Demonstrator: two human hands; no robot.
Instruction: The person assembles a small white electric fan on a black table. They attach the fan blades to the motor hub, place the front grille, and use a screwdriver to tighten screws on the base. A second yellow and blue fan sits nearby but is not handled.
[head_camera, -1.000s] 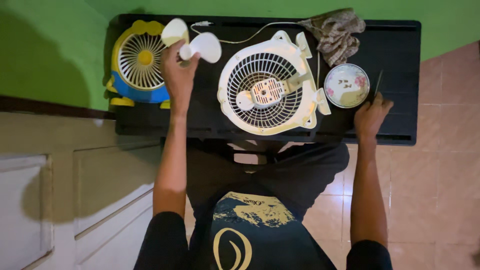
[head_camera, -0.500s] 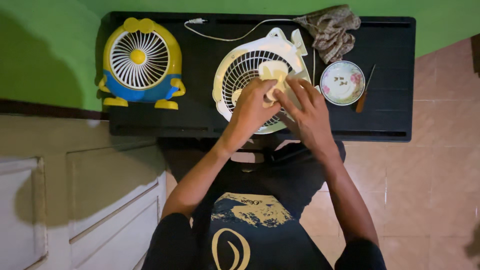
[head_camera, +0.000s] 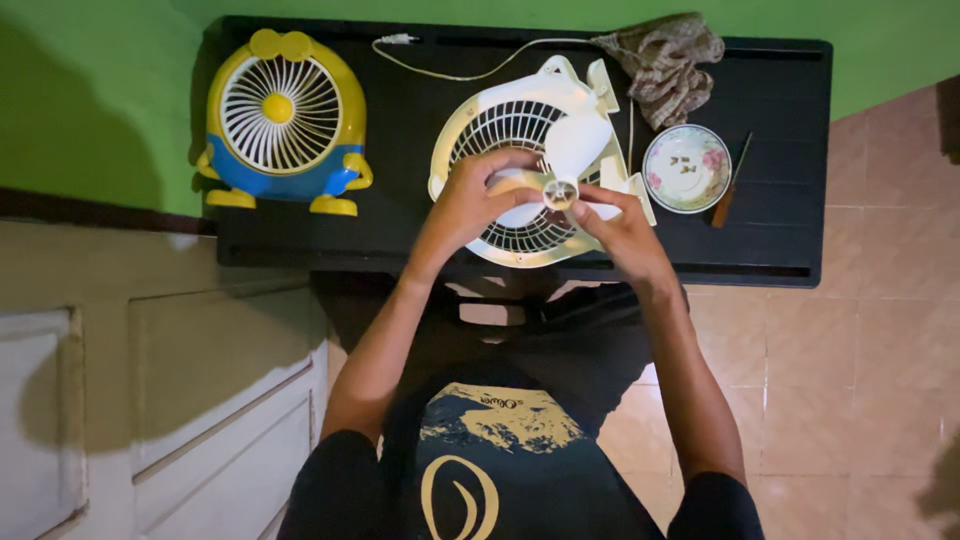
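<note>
So it's a black tabletop (head_camera: 780, 240) pushed against a green wall (head_camera: 100, 90), with pale tiled floor (head_camera: 860, 380) on the right and a cream panelled door (head_camera: 150, 400) on the left. Using the white fan (head_camera: 500, 120) lying flat mid-table as the landmark: right of it sits a small flowered bowl (head_camera: 662, 160) with a few tiny screws (head_camera: 686, 164) inside, and a screwdriver (head_camera: 731, 182) just past the bowl. A crumpled rag (head_camera: 665, 60) is above-right, and a yellow and blue fan (head_camera: 283, 122) is well off to the left. Both hands are over the white fan: left hand (head_camera: 470, 205) and right hand (head_camera: 622, 225) are pinching the white fan blade (head_camera: 560, 180) between them, fingers closed on it.
</note>
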